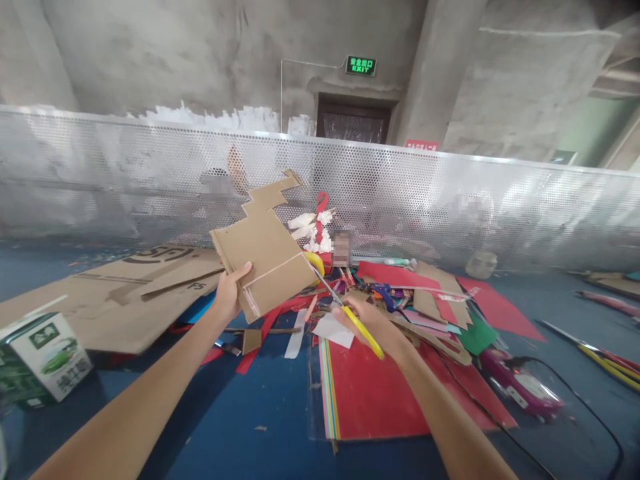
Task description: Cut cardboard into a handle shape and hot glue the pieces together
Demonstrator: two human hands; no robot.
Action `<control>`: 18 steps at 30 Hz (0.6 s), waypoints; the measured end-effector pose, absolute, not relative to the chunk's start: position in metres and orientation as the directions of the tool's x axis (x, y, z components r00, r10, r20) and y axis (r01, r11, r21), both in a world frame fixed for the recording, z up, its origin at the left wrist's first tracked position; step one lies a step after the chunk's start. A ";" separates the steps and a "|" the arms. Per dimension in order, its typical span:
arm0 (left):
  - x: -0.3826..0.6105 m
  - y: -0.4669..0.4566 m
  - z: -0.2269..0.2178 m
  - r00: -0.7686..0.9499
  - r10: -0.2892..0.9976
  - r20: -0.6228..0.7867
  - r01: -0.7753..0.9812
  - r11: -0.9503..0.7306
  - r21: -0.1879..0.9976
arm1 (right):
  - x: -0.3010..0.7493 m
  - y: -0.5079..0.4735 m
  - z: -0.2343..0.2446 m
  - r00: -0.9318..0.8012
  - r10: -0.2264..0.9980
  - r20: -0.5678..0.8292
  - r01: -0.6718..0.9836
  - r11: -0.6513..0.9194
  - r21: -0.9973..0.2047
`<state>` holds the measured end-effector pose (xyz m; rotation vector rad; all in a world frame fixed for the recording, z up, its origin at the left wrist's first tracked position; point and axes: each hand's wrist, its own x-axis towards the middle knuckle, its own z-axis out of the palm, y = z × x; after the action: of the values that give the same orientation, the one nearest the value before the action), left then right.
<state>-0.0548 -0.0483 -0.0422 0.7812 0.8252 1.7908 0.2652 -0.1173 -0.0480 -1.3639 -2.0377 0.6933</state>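
Between the thumb and fingers of my left hand (233, 292) is a brown cardboard piece (263, 250), gripped at its lower left edge. Its upper end has a stepped, zigzag outline, and pale lines mark its lower right part. My right hand (364, 320) is closed around yellow-handled scissors (359, 328). Their blades point up and left and meet the cardboard's right edge; whether they are apart is hard to see. Behind that edge sits a yellow roll of tape (315, 263), partly hidden.
Coloured paper sheets (380, 400) and a heap of scraps lie beyond my right hand. A large flat cardboard (125, 300) and a green-and-white carton (47, 357) are at left. Right are a purple corded device (520, 387) and more scissors (595, 353). A perforated metal panel (425, 207) stands behind.
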 end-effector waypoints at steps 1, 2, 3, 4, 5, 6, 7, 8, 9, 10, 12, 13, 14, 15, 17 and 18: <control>-0.057 -0.048 -0.041 -0.329 0.933 0.146 -0.505 -0.305 0.807 | 0.265 -0.118 -0.048 -0.295 0.937 0.185 0.693 0.343 -0.634; -0.059 -0.048 -0.039 -0.343 0.928 0.148 -0.511 -0.316 0.799 | 0.264 -0.118 -0.048 -0.292 0.938 0.185 0.756 0.345 -0.556; -0.061 -0.047 -0.038 -0.357 0.923 0.145 -0.519 -0.325 0.790 | 0.263 -0.119 -0.049 -0.295 0.939 0.176 0.811 0.344 -0.473; -0.063 -0.047 -0.037 -0.368 0.919 0.141 -0.528 -0.331 0.782 | 0.262 -0.120 -0.051 -0.308 0.938 0.162 0.852 0.347 -0.391; -0.065 -0.046 -0.037 -0.373 0.918 0.137 -0.536 -0.334 0.775 | 0.259 -0.122 -0.052 -0.322 0.936 0.145 0.877 0.352 -0.327; -0.066 -0.045 -0.037 -0.373 0.917 0.139 -0.542 -0.337 0.769 | 0.257 -0.125 -0.054 -0.328 0.936 0.126 0.895 0.351 -0.276; -0.067 -0.044 -0.037 -0.371 0.917 0.144 -0.545 -0.341 0.766 | 0.253 -0.128 -0.055 -0.325 0.939 0.112 0.910 0.343 -0.232; -0.068 -0.043 -0.038 -0.367 0.918 0.152 -0.544 -0.345 0.765 | 0.250 -0.131 -0.056 -0.316 0.943 0.102 0.924 0.330 -0.193; -0.068 -0.043 -0.039 -0.362 0.918 0.158 -0.539 -0.345 0.769 | 0.247 -0.134 -0.055 -0.304 0.948 0.093 0.935 0.315 -0.161; -0.067 -0.042 -0.040 -0.357 0.920 0.161 -0.530 -0.341 0.776 | 0.244 -0.137 -0.054 -0.293 0.952 0.087 0.943 0.302 -0.136; -0.065 -0.042 -0.043 -0.347 0.925 0.151 -0.508 -0.321 0.799 | 0.243 -0.138 -0.046 -0.295 0.954 0.059 0.949 0.300 -0.096; -0.064 -0.042 -0.045 -0.338 0.930 0.144 -0.497 -0.307 0.812 | 0.244 -0.135 -0.041 -0.306 0.951 0.048 0.947 0.309 -0.085; -0.062 -0.042 -0.046 -0.327 0.934 0.143 -0.487 -0.296 0.821 | 0.246 -0.129 -0.034 -0.316 0.948 0.024 0.946 0.317 -0.070; -0.061 -0.042 -0.047 -0.317 0.938 0.142 -0.480 -0.287 0.829 | 0.250 -0.119 -0.028 -0.321 0.947 0.018 0.945 0.322 -0.066; -0.058 -0.042 -0.048 -0.302 0.943 0.137 -0.467 -0.272 0.842 | 0.260 -0.091 -0.016 -0.294 0.955 0.033 0.954 0.295 -0.057; -0.057 -0.042 -0.049 -0.292 0.947 0.134 -0.461 -0.262 0.848 | 0.265 -0.073 -0.011 -0.258 0.965 0.044 0.964 0.260 -0.050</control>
<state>-0.0569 -0.0417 -0.0487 0.8212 0.8730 1.7466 0.2652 -0.0733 -0.0113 -1.8721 -2.4411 0.0202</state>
